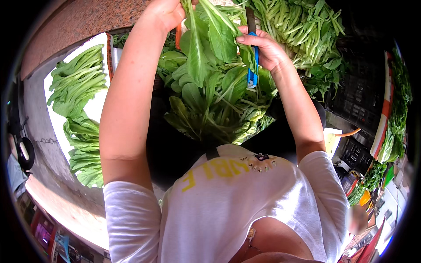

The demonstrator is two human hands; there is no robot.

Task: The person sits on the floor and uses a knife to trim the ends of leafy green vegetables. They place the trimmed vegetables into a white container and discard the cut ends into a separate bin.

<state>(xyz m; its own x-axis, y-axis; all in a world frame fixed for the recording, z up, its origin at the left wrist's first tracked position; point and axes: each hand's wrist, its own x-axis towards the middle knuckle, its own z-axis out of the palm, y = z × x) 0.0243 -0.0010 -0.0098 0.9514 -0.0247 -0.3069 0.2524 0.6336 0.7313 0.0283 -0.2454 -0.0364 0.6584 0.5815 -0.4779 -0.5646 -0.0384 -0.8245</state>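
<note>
At the top of the view, my left hand [168, 13] grips a leafy green plant [196, 49] by its stems. The plant's broad leaves hang down, and the fingertips are partly hidden or cut off by the frame edge. Beside it, my right hand [267, 46] holds a blue utility knife [253, 77], its dark blade pointing up and away from me. The right thumb and forefinger are at the edge of a leaf. Below both hands, a loose heap of leafy greens [210, 108] lies between my dark-clad legs.
Bundled greens [80, 79] lie on a white foam board [57, 98] to the left. A thick pile of long-stemmed greens [302, 36] is at upper right. Black plastic crates [357, 95] and another box of greens [396, 121] stand farther right. A granite-like ledge [82, 24] crosses the upper left.
</note>
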